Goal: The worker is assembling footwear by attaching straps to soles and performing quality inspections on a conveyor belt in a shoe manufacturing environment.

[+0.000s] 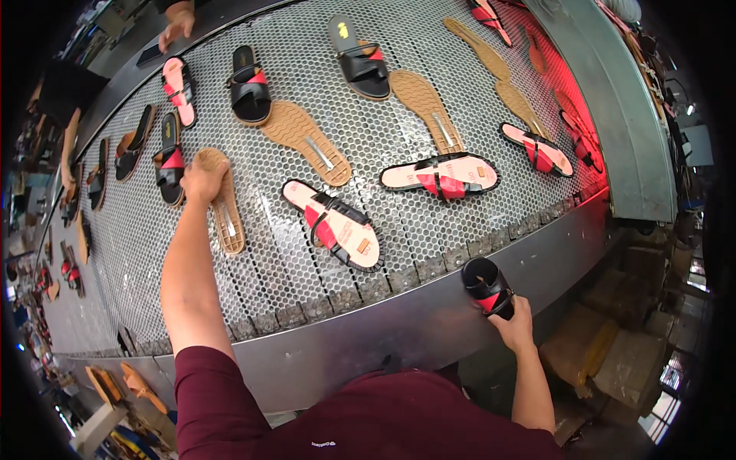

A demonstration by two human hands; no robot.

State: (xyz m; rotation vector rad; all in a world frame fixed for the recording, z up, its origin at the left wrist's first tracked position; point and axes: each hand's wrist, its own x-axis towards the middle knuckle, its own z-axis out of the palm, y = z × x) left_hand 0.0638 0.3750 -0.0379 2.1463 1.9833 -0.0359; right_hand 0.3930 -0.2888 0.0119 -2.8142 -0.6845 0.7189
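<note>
the left hand [205, 178] is reaching over the moving-belt style mesh table [264, 284] and is touching a tan shoe sole [227, 222]. the sole is lying on the mesh, and the hand is covering a part near its far end. the left fingers are bending down over the sole, but their tips are hiding, so i cannot tell if they are pinching it.

the right hand [515, 322] is holding a black slide sandal [481, 280] with a red patch. its fingers and thumb are pinching the near end of the sandal. this sandal is hanging in front of the shiny metal edge [368, 326], off the mesh.

just left of the left hand, a black and red sandal [169, 159] is sitting. a pink-topped sandal [335, 224] with red and black straps is lying to the right of the sole, and another pink sandal [452, 176] is lying farther right, touching a long brown sole [426, 107]. a wavy-bottomed sole [299, 134] is resting against a black slipper [250, 96]. red light is glowing beside the gray metal housing [617, 100]. at the far side, another person's hand [179, 24] is hanging above the table's edge.
</note>
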